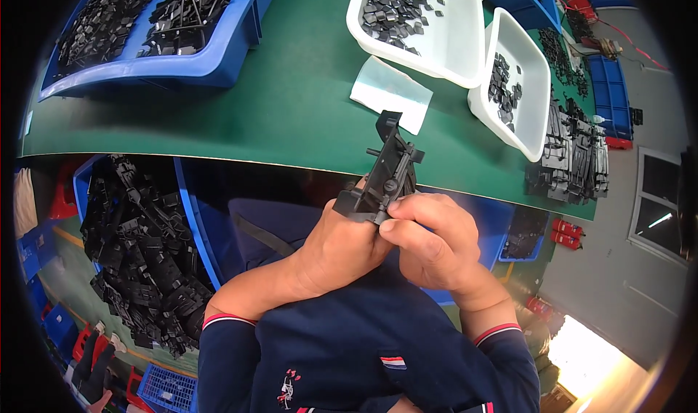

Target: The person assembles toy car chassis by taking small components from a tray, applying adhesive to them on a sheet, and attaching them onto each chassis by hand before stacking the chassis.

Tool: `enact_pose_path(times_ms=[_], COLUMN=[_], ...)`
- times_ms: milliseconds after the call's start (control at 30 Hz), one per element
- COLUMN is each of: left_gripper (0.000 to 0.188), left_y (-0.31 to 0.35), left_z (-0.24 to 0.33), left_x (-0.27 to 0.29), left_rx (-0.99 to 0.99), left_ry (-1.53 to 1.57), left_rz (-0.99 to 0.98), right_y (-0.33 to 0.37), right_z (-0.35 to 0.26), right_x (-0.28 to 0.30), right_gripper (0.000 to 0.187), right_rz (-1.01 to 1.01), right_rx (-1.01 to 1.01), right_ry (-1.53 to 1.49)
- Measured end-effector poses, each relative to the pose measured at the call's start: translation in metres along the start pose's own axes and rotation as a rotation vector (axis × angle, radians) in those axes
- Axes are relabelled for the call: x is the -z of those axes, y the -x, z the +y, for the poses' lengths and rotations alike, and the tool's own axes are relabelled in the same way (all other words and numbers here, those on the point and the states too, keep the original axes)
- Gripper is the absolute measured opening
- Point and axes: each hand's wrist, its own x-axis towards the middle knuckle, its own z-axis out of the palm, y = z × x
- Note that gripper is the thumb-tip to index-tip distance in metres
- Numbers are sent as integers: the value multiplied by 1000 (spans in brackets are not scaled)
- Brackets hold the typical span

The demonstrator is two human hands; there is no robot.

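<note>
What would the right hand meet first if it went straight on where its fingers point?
The black plastic part, which the right hand seems to touch; beyond that, probably the left hand, though depth is unclear.

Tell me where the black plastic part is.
In the head view, the black plastic part is just right of centre, in the left hand, with the right hand at its lower end; its top overlaps the translucent sheet in the picture.

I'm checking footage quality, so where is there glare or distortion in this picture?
Head view: the front edge of the table bows; a bright patch at lower right is blown out; corners go black; the black part at the fingers looks fairly sharp.
</note>
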Motion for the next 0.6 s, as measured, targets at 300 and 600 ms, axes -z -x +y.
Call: enact_pose_path(times_ms=[300,600], left_gripper=[24,17], left_y=[0,-5], left_z=[-1,-4], left_x=[-2,-2], left_rx=[-7,18], left_ry=[16,88], left_rz=[1,9], right_y=[2,2], right_z=[6,8], right_x=[-2,0], right_gripper=[25,34], right_rz=[23,-9], right_rx=[37,1], right_ry=[-25,-31])
